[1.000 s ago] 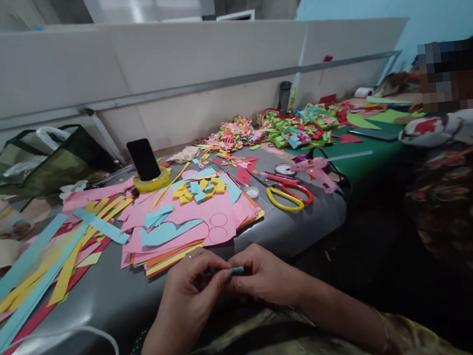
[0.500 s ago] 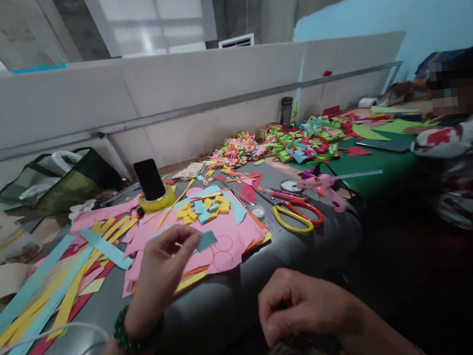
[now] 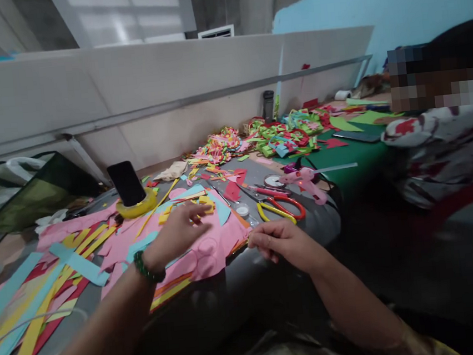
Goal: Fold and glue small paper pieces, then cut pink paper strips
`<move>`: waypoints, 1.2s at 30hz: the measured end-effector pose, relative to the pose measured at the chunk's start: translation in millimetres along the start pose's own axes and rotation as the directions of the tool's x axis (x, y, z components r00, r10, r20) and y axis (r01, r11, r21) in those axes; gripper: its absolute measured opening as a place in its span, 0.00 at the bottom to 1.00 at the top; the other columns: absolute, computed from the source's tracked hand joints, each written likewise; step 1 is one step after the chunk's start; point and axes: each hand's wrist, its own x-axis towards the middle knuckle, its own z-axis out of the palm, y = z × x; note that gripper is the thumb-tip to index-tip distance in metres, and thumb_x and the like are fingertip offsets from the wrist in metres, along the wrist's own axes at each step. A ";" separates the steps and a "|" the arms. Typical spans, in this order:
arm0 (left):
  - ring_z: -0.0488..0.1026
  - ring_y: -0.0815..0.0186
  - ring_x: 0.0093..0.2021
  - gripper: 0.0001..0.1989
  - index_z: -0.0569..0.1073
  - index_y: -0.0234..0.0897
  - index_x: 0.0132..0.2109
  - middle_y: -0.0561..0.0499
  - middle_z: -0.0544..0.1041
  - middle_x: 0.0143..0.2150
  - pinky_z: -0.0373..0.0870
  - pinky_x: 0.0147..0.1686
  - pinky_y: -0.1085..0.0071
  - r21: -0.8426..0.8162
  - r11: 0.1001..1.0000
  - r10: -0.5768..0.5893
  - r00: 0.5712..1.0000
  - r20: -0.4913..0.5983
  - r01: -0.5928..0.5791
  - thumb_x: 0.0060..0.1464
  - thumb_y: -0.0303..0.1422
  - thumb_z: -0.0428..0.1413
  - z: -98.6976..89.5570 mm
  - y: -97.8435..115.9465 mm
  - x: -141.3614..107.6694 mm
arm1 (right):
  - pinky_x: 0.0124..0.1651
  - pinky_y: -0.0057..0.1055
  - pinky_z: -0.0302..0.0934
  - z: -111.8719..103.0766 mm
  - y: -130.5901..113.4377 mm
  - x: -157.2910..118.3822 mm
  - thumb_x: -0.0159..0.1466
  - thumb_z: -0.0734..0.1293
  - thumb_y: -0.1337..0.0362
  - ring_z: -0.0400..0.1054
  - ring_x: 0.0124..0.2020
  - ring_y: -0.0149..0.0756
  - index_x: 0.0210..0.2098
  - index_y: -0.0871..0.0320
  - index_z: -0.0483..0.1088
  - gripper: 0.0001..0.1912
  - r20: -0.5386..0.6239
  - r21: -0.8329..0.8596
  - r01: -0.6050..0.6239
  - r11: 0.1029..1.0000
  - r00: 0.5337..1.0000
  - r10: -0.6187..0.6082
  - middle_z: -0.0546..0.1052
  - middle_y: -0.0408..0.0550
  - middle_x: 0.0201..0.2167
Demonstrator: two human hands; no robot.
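Left hand (image 3: 177, 230) has been moved to the cut yellow pieces (image 3: 207, 202), fingers loosely parted, nothing seen held; whether anything is pinched by the curled right hand (image 3: 288, 243) cannot be told. Long strips (image 3: 84, 266) are left whole.

Dim, slightly soft view
Glare is whitening the panel (image 3: 121, 21); shadow is darkening the table's (image 3: 319, 228) near edge.
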 end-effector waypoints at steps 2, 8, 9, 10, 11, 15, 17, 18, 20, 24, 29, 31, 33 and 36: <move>0.72 0.66 0.33 0.30 0.73 0.38 0.52 0.45 0.74 0.45 0.71 0.32 0.70 -0.144 0.989 0.053 0.977 0.207 -0.024 0.38 0.35 0.64 18.2 20.1 -21.7 | 0.19 0.19 0.54 0.7 -2.0 0.8 0.58 0.67 0.50 0.59 0.18 0.23 0.28 0.63 0.72 0.20 -0.015 0.041 0.018 0.999 1.000 -0.017 0.67 0.40 0.17; 0.71 0.69 0.31 0.06 0.75 0.35 0.36 0.52 0.76 0.31 0.68 0.32 0.75 -0.550 0.834 0.124 0.952 0.281 0.054 0.49 0.31 0.58 60.8 46.3 -59.4 | 0.23 0.20 0.60 12.2 -13.1 -8.3 0.58 0.68 0.53 0.64 0.20 0.24 0.29 0.63 0.72 0.17 0.073 0.110 0.060 0.992 0.995 -0.068 0.70 0.41 0.19; 0.71 0.69 0.29 0.05 0.76 0.35 0.33 0.53 0.75 0.27 0.67 0.29 0.76 -0.533 0.841 0.071 0.960 0.270 0.088 0.52 0.30 0.55 62.0 46.3 -62.7 | 0.25 0.21 0.61 10.9 -14.1 -11.4 0.59 0.68 0.53 0.65 0.21 0.24 0.31 0.64 0.73 0.17 0.077 0.085 0.072 0.994 0.994 -0.078 0.72 0.43 0.21; 0.71 0.70 0.27 0.07 0.76 0.35 0.31 0.54 0.75 0.25 0.66 0.27 0.77 -0.503 0.857 0.014 0.970 0.244 0.114 0.53 0.31 0.54 61.6 45.4 -65.7 | 0.27 0.22 0.62 8.4 -14.5 -14.9 0.60 0.67 0.52 0.67 0.23 0.25 0.34 0.64 0.74 0.18 0.083 0.064 0.085 0.994 0.993 -0.090 0.74 0.45 0.24; 0.71 0.70 0.25 0.09 0.77 0.35 0.31 0.54 0.76 0.25 0.65 0.26 0.77 -0.470 0.873 -0.030 0.977 0.210 0.127 0.54 0.32 0.53 60.4 43.9 -68.5 | 0.30 0.24 0.64 5.1 -14.4 -18.4 0.62 0.64 0.52 0.69 0.26 0.27 0.38 0.63 0.74 0.19 0.091 0.056 0.095 0.994 0.991 -0.100 0.75 0.47 0.28; 0.72 0.69 0.25 0.12 0.79 0.38 0.39 0.53 0.78 0.27 0.68 0.29 0.74 -0.379 0.925 -0.012 0.999 0.049 0.029 0.57 0.37 0.52 55.7 34.2 -75.9 | 0.41 0.34 0.66 -6.6 -9.2 -29.7 0.67 0.56 0.48 0.74 0.36 0.35 0.53 0.61 0.68 0.26 0.125 0.129 0.090 0.988 0.987 -0.106 0.77 0.55 0.41; 0.73 0.68 0.27 0.13 0.78 0.39 0.44 0.51 0.79 0.30 0.68 0.32 0.73 -0.311 0.947 0.074 0.997 -0.020 -0.076 0.59 0.36 0.51 57.4 30.6 -76.6 | 0.44 0.38 0.65 -7.4 -5.8 -33.0 0.67 0.55 0.47 0.74 0.38 0.38 0.55 0.61 0.66 0.28 0.108 0.151 0.062 0.987 0.991 -0.079 0.77 0.57 0.43; 0.73 0.67 0.30 0.14 0.77 0.40 0.46 0.50 0.79 0.33 0.69 0.34 0.72 -0.270 0.954 0.116 0.992 -0.054 -0.126 0.59 0.35 0.50 59.2 29.7 -76.4 | 0.45 0.40 0.65 -6.4 -4.4 -34.4 0.66 0.54 0.46 0.74 0.38 0.39 0.56 0.61 0.65 0.30 0.108 0.157 0.047 0.987 0.992 -0.065 0.77 0.58 0.43; 0.74 0.64 0.38 0.15 0.75 0.41 0.50 0.47 0.79 0.41 0.69 0.39 0.69 -0.202 0.961 0.173 0.980 -0.099 -0.190 0.60 0.34 0.49 64.1 30.3 -75.3 | 0.46 0.42 0.63 -3.0 -2.2 -37.2 0.65 0.52 0.43 0.74 0.39 0.41 0.58 0.60 0.63 0.33 0.128 0.184 0.028 0.982 0.990 -0.052 0.77 0.60 0.44; 0.75 0.64 0.37 0.09 0.78 0.39 0.42 0.47 0.80 0.38 0.71 0.37 0.71 -0.216 0.955 0.191 0.978 -0.081 -0.205 0.54 0.34 0.56 74.3 34.3 -75.5 | 0.51 0.44 0.59 2.4 -2.1 -45.2 0.60 0.53 0.36 0.71 0.46 0.45 0.63 0.56 0.56 0.41 0.214 0.314 0.033 0.949 0.971 -0.105 0.74 0.59 0.49; 0.77 0.66 0.30 0.05 0.79 0.43 0.36 0.52 0.81 0.31 0.71 0.31 0.74 -0.335 0.916 0.184 0.974 -0.134 -0.220 0.51 0.34 0.59 80.5 28.5 -83.8 | 0.51 0.44 0.59 -10.1 -8.4 -63.9 0.58 0.56 0.35 0.70 0.49 0.47 0.65 0.51 0.51 0.42 0.327 0.287 -0.023 0.958 0.942 -0.075 0.68 0.59 0.57; 0.76 0.67 0.28 0.04 0.79 0.45 0.35 0.53 0.81 0.29 0.71 0.29 0.75 -0.330 0.920 0.165 0.973 -0.164 -0.212 0.52 0.34 0.59 80.0 25.8 -87.0 | 0.53 0.45 0.57 -17.8 -11.3 -75.5 0.57 0.56 0.34 0.68 0.51 0.50 0.63 0.53 0.56 0.42 0.262 0.251 0.017 0.968 0.961 -0.085 0.67 0.59 0.58; 0.76 0.66 0.29 0.05 0.79 0.45 0.36 0.52 0.81 0.29 0.71 0.30 0.73 -0.314 0.921 0.174 0.966 -0.193 -0.228 0.52 0.36 0.58 79.7 25.4 -88.5 | 0.55 0.46 0.55 -20.2 -14.0 -87.5 0.56 0.54 0.33 0.65 0.54 0.52 0.60 0.54 0.62 0.43 0.138 0.235 0.078 0.969 0.984 -0.113 0.67 0.58 0.58; 0.77 0.60 0.36 0.20 0.77 0.43 0.45 0.47 0.81 0.38 0.73 0.34 0.69 -0.343 0.894 0.270 0.957 -0.103 -0.289 0.44 0.43 0.63 85.9 27.7 -87.5 | 0.55 0.46 0.56 -9.0 -18.0 -100.4 0.55 0.53 0.32 0.65 0.54 0.54 0.54 0.53 0.70 0.42 0.081 0.210 0.106 0.972 0.989 -0.126 0.72 0.56 0.53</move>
